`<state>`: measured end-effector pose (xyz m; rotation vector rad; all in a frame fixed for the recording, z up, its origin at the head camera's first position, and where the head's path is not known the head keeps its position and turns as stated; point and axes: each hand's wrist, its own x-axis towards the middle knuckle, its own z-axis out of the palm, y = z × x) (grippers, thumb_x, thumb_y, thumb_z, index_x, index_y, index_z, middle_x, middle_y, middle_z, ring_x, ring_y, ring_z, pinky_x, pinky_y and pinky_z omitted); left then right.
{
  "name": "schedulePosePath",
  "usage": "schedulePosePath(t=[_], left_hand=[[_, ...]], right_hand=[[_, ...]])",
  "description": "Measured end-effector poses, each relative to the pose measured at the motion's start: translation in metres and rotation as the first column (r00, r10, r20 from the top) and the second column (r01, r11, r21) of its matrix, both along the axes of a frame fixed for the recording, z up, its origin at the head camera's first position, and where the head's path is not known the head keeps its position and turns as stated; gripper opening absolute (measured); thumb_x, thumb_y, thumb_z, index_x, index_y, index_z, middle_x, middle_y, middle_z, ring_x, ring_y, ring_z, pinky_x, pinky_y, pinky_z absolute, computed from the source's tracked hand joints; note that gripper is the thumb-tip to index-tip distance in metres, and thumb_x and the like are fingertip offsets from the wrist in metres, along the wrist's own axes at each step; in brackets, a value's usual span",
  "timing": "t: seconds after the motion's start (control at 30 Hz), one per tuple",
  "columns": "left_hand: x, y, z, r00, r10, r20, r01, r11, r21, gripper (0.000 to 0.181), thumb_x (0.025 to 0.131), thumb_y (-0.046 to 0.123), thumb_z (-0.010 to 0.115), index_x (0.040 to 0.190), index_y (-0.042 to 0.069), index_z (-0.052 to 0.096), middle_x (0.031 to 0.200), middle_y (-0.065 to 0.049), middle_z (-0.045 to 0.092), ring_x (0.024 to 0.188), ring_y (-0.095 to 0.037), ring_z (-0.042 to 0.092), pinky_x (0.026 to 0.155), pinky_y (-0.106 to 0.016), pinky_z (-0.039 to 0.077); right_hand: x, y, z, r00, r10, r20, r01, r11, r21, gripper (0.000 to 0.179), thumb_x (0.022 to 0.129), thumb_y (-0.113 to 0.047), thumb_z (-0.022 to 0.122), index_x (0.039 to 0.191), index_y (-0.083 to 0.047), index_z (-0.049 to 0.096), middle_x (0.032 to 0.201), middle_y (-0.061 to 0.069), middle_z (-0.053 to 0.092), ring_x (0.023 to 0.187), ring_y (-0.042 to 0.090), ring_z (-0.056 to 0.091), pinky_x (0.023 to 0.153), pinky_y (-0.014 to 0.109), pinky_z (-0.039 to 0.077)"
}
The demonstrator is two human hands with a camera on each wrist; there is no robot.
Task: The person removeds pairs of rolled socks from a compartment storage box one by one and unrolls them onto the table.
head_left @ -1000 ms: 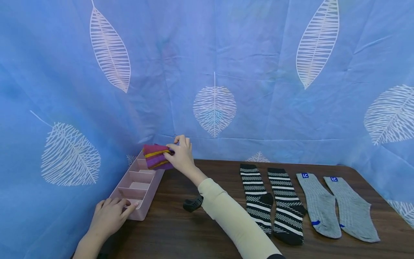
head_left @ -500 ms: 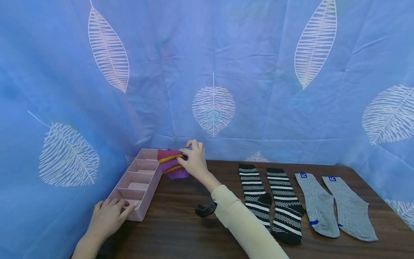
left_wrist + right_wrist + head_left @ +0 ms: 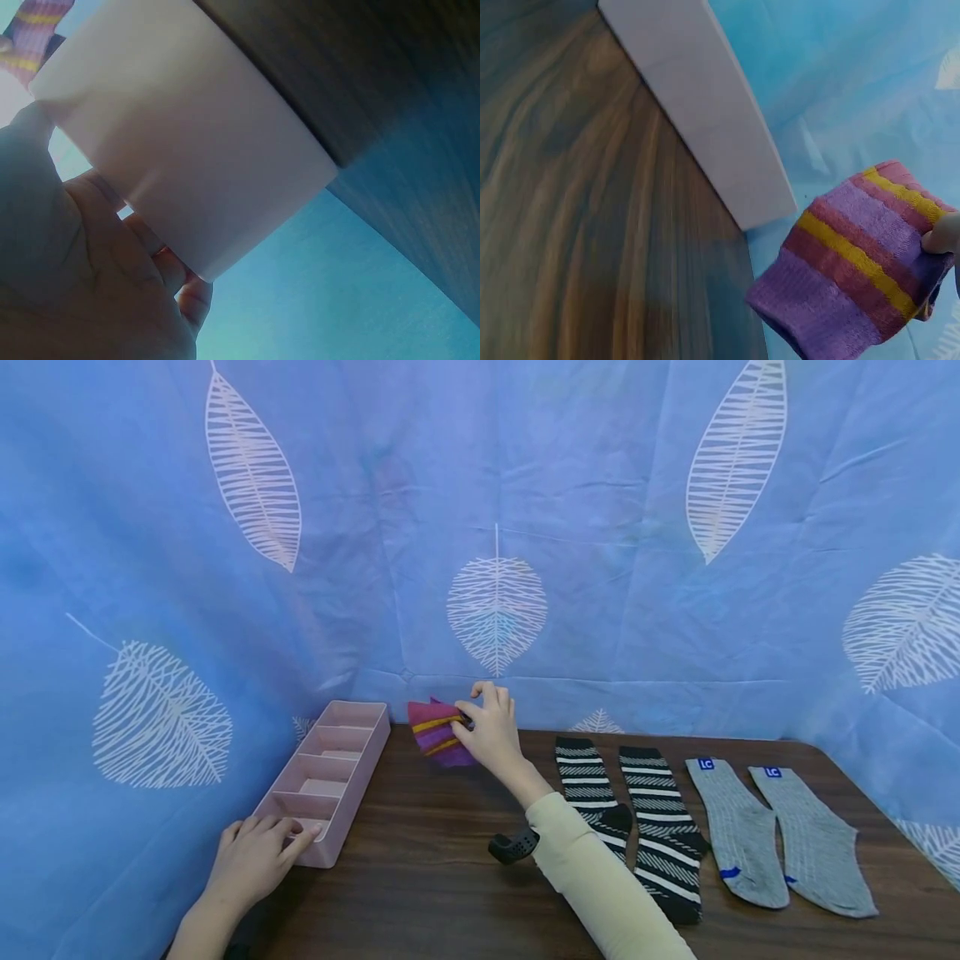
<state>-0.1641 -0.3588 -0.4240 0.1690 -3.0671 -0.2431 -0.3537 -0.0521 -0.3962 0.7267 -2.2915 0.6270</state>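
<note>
My right hand [image 3: 491, 727] pinches a folded purple, pink and yellow striped sock [image 3: 438, 732] between thumb and fingers. It is held above the back of the table, to the right of the pink divided box [image 3: 365, 772]. In the right wrist view the sock [image 3: 847, 259] hangs folded, with only a fingertip visible at the right edge. My left hand [image 3: 253, 860] grips the box's near end, its fingers curled over the rim. From the left wrist, the box's outer wall [image 3: 187, 142] fills the middle of the view.
Two black-and-white striped socks [image 3: 663, 827] lie flat at right on the brown table [image 3: 420, 877]. Beside them lie two grey socks [image 3: 817, 843] with blue labels. A blue leaf-print cloth [image 3: 585, 610] hangs behind the table and along its sides.
My right hand has moved right, carrying the striped sock from over the far part of the box to beside it. The left hand and the box have stayed in place.
</note>
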Motion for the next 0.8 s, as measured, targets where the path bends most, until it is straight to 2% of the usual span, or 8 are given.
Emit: schedulePosePath(t=[0.1, 0.2, 0.43, 0.6, 0.8], left_hand=[[-0.001, 0.0, 0.0, 1.0, 0.002, 0.001, -0.002, 1.0, -0.005, 0.076, 0.093, 0.072, 0.032, 0.11, 0.009, 0.07, 0.117, -0.02, 0.066, 0.113, -0.042, 0.05, 0.1, -0.071, 0.022], [-0.001, 0.001, 0.001, 1.0, 0.004, 0.006, -0.004, 1.0, -0.012, 0.074, 0.094, 0.071, 0.033, 0.11, 0.009, 0.07, 0.117, -0.021, 0.066, 0.113, -0.043, 0.05, 0.101, -0.071, 0.022], [-0.001, 0.001, 0.003, 1.0, 0.004, 0.017, -0.004, 1.0, -0.013, 0.076, 0.093, 0.073, 0.032, 0.111, 0.01, 0.07, 0.116, -0.02, 0.066, 0.113, -0.042, 0.05, 0.101, -0.071, 0.022], [0.0, -0.001, 0.001, 0.999, -0.007, -0.031, 0.007, 1.0, -0.01, 0.077, 0.092, 0.073, 0.035, 0.115, 0.007, 0.067, 0.12, -0.023, 0.064, 0.114, -0.045, 0.051, 0.099, -0.071, 0.025], [0.0, 0.001, 0.005, 0.991, -0.026, -0.129, 0.026, 1.0, -0.003, 0.08, 0.09, 0.071, 0.045, 0.129, 0.002, 0.055, 0.128, -0.03, 0.057, 0.113, -0.05, 0.051, 0.09, -0.071, 0.032]], right_hand=[[0.002, 0.011, -0.003, 0.998, -0.031, -0.061, 0.035, 0.997, 0.062, 0.02, 0.088, -0.026, 0.071, 0.104, -0.015, 0.075, 0.114, 0.006, 0.045, 0.101, 0.027, 0.035, 0.08, 0.04, 0.03], [0.007, 0.019, -0.01, 0.996, -0.04, -0.084, 0.051, 0.991, 0.127, 0.022, 0.087, -0.028, 0.071, 0.105, -0.015, 0.075, 0.115, 0.007, 0.047, 0.101, 0.027, 0.037, 0.079, 0.04, 0.032], [0.032, 0.027, -0.026, 0.997, -0.038, -0.064, 0.051, 0.976, 0.214, 0.021, 0.085, -0.029, 0.073, 0.102, -0.018, 0.076, 0.117, 0.006, 0.048, 0.102, 0.025, 0.039, 0.077, 0.037, 0.033], [0.052, 0.03, -0.034, 1.0, -0.016, -0.027, 0.023, 0.966, 0.257, 0.021, 0.083, -0.032, 0.075, 0.099, -0.019, 0.077, 0.117, 0.005, 0.049, 0.101, 0.024, 0.04, 0.077, 0.035, 0.033], [0.073, 0.034, -0.039, 0.997, -0.036, 0.064, 0.015, 0.955, 0.297, 0.023, 0.08, -0.036, 0.076, 0.096, -0.021, 0.076, 0.115, 0.003, 0.048, 0.101, 0.022, 0.04, 0.078, 0.034, 0.033]])
